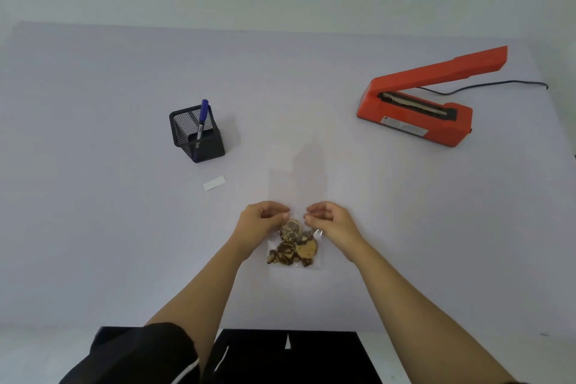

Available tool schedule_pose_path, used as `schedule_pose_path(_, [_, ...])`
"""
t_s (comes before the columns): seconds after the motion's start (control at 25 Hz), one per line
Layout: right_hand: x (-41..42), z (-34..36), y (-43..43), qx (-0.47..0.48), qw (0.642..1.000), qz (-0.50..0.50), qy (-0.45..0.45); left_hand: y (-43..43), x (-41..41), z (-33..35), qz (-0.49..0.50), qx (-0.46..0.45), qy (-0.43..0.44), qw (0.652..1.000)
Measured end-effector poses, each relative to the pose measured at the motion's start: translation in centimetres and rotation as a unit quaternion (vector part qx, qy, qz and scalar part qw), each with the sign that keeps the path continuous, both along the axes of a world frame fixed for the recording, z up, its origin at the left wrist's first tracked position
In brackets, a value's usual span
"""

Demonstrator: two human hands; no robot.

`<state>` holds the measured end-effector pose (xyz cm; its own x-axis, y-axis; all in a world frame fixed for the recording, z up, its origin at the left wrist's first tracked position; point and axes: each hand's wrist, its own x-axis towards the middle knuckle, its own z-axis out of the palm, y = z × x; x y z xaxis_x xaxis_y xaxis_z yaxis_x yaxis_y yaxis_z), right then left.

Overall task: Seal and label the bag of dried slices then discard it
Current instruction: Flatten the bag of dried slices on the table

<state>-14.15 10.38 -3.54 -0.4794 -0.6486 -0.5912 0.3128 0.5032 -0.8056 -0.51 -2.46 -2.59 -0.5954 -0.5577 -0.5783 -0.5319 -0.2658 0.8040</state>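
A clear plastic bag [294,248] with brown dried slices in its lower part lies on the pale table, near the front middle. My left hand [261,224] pinches the bag's left side above the slices. My right hand [328,221] pinches its right side at the same height. The bag's transparent upper part reaches away from me and is hard to make out. A small white label [214,183] lies flat to the left of the bag. Further back on the left a blue marker [202,117] stands in a black mesh pen holder [197,134].
An orange heat sealer [417,112] sits at the back right with its arm raised; its dark cord [486,86] trails off to the right. A black box or bin [290,355] lies below the table's front edge.
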Motion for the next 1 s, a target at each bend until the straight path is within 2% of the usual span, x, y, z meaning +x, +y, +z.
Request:
schedule_pose_path(0.2, [0.1,0.3,0.2,-0.006,1.0,0.02,0.01,-0.4,0.5,-0.3,-0.03,-0.032,0.002,0.999])
schedule_pose_path(0.44, [0.2,0.2,0.0,-0.019,1.0,0.007,-0.015,-0.7,1.0,-0.6,-0.031,-0.003,0.022,0.999])
schedule_pose_path(0.56, [0.5,0.2,-0.3,-0.022,0.999,-0.04,-0.03,-0.4,0.8,-0.4,0.008,0.027,0.05,0.998])
schedule_pose_path(0.64, [0.6,0.1,-0.2,-0.027,0.998,-0.049,-0.01,-0.2,0.8,-0.3,0.044,0.036,0.063,0.996])
schedule_pose_path(0.84, [0.8,-0.2,0.3,-0.039,0.999,0.005,0.034,0.1,0.9,-1.0,0.022,-0.018,0.059,0.998])
schedule_pose_path(1.0, [0.2,-0.2,0.5,-0.005,0.998,0.059,0.034,-0.2,1.1,-1.0,-0.022,0.031,0.033,0.999])
